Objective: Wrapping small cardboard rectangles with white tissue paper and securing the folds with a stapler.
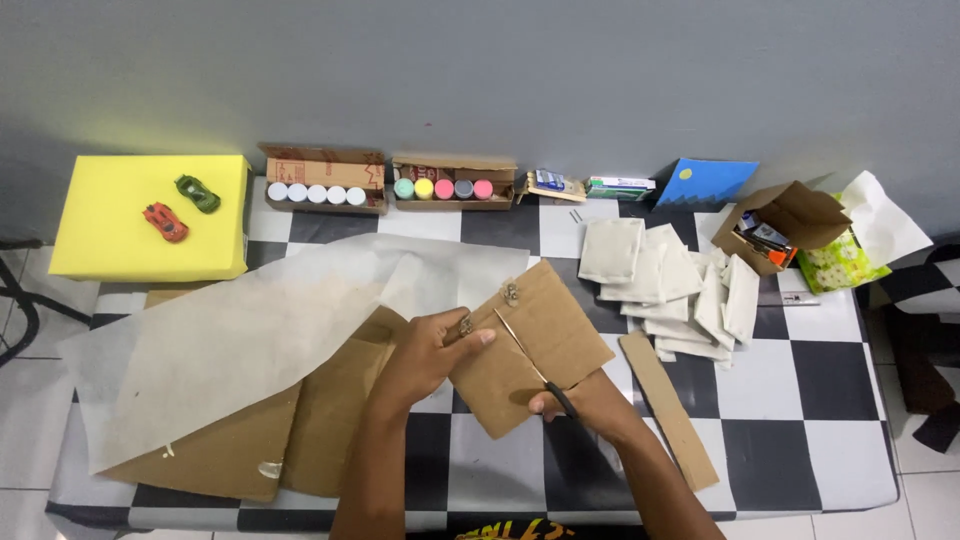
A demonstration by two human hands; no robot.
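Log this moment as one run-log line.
left hand: holds cardboard piece | right hand: scissors cutting it | surface: checkered table

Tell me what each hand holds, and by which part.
The left hand grips the cardboard piece at its left edge. The right hand holds the scissors by their dark handles, blades in the cardboard.

Two toy cars on yellow block; paint pots by wall

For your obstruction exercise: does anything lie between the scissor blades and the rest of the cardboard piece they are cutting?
Nothing visible does. The scissors in the right hand are already in the cardboard piece, and the left hand grips its left edge, away from the blades.
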